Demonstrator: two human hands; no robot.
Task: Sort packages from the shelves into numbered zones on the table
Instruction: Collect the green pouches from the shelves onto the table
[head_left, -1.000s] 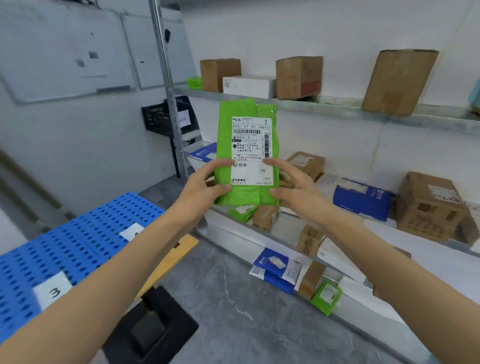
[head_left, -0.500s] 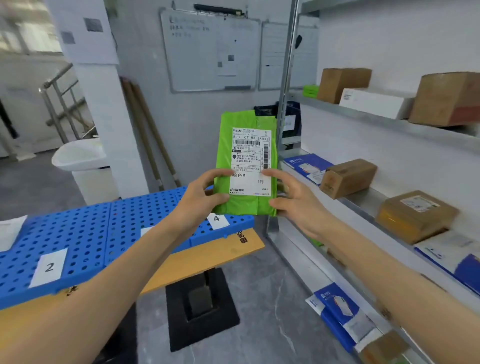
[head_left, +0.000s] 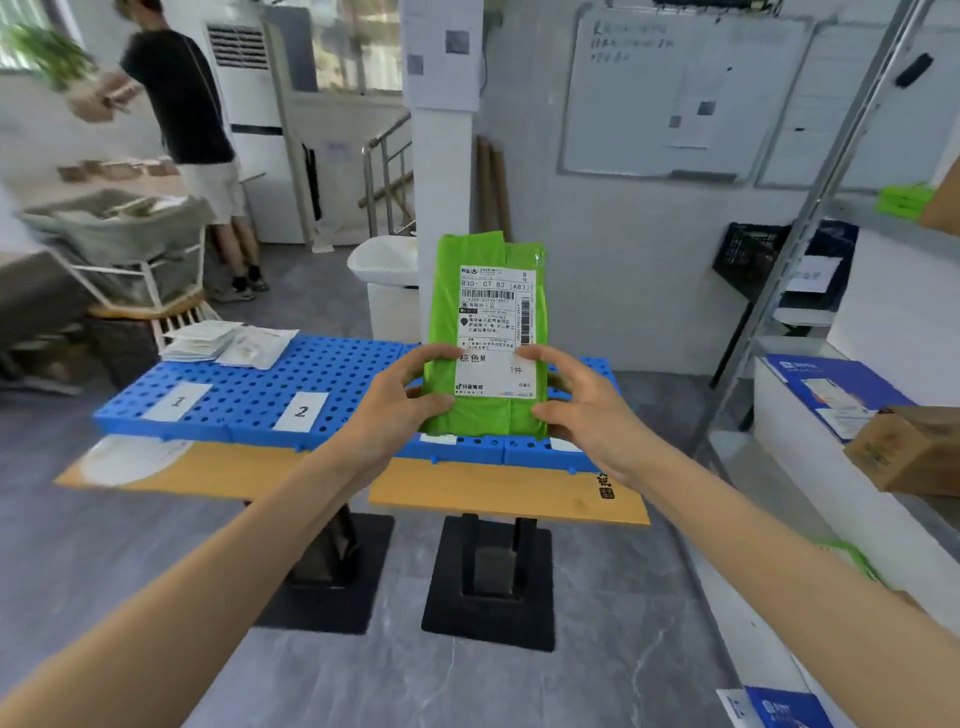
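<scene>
green parcel held up before the sorting table, not yet placed

a person is holding a green parcel (head_left: 488, 415) upright with both hands, its white shipping label (head_left: 496, 332) facing the camera. the left hand (head_left: 400, 410) is gripping the lower left edge, thumb on the front and fingers curled behind. the right hand (head_left: 587, 415) is gripping the lower right edge the same way. the parcel is hanging in the air between the person and the table (head_left: 337, 374), covering part of the blue mat's right half and touching only the hands. number tags 1 (head_left: 177, 401) and 2 (head_left: 301, 411) are showing on the mat's left half. two more tags are peeking out below the parcel, their numbers hidden. white packets (head_left: 228, 340) are lying at the mat's far edge behind tags 1 and 2, so some sorting is probably done. this parcel is likely being read for its zone and is not yet set down. on the shelves (head_left: 795, 415) at the right, a blue packet (head_left: 826, 384) and a cardboard box (head_left: 898, 452) are waiting, so much of the job seems left.
</scene>
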